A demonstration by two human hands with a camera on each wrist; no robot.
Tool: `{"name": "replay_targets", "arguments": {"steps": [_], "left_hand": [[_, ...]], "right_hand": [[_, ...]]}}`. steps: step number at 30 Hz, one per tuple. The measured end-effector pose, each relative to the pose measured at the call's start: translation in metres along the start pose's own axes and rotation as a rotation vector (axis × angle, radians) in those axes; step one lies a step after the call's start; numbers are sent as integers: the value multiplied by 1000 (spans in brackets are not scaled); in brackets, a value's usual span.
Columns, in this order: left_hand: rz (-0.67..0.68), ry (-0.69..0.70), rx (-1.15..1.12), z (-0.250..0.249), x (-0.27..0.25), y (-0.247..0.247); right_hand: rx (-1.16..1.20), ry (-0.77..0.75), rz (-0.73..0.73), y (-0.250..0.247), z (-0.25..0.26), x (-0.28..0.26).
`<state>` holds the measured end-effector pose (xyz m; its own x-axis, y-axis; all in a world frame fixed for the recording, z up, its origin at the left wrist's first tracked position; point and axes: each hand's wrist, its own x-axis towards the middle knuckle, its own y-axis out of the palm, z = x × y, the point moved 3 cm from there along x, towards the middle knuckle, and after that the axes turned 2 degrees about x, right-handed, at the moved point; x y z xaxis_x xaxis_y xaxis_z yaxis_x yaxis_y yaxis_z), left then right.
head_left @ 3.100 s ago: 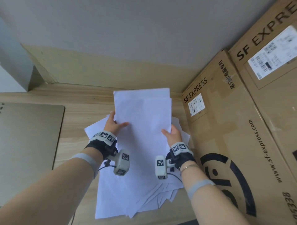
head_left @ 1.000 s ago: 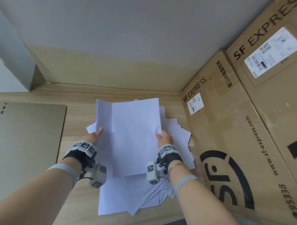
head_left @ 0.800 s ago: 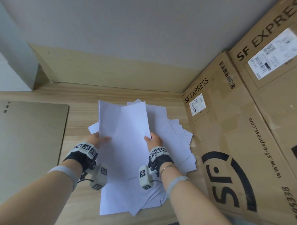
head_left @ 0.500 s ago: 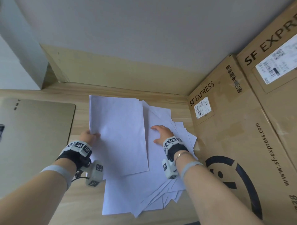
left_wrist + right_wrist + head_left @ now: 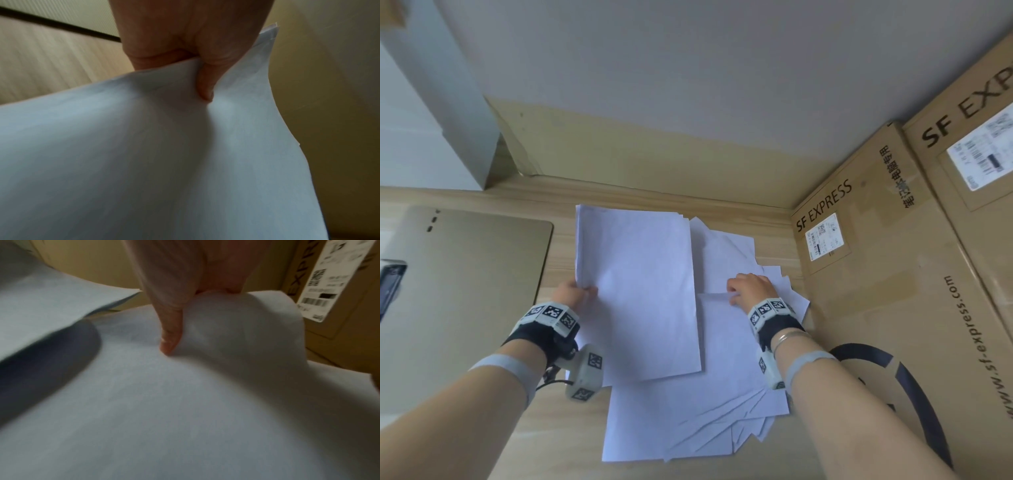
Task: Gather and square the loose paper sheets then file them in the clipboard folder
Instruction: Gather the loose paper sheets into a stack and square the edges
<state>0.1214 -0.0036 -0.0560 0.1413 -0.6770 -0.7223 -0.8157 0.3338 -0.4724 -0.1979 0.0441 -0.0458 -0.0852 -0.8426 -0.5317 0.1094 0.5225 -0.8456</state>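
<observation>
Running away from the person, long axis of left hand (image 5: 573, 294)'s gathered sheets (image 5: 637, 291).

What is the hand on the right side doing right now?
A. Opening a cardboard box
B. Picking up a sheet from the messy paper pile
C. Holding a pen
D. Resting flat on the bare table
B: the right hand pinches up the edge of a loose sheet from the messy paper pile, thumb pressed on top, while the left hand holds the gathered stack.
</observation>
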Motion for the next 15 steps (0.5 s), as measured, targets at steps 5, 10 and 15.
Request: {"name": "replay_targets", "arguments": {"steps": [5,10,15], "left_hand": [[18,-6,0,-3,-1,2],[12,-11,6,-2,-2,9],[26,-8,12,-2,-3,16]], "right_hand": [[156,219,110,-4,-32,-15],[314,424,131,-5,-62,-15],[404,533,93,15,-84,-26]]}}
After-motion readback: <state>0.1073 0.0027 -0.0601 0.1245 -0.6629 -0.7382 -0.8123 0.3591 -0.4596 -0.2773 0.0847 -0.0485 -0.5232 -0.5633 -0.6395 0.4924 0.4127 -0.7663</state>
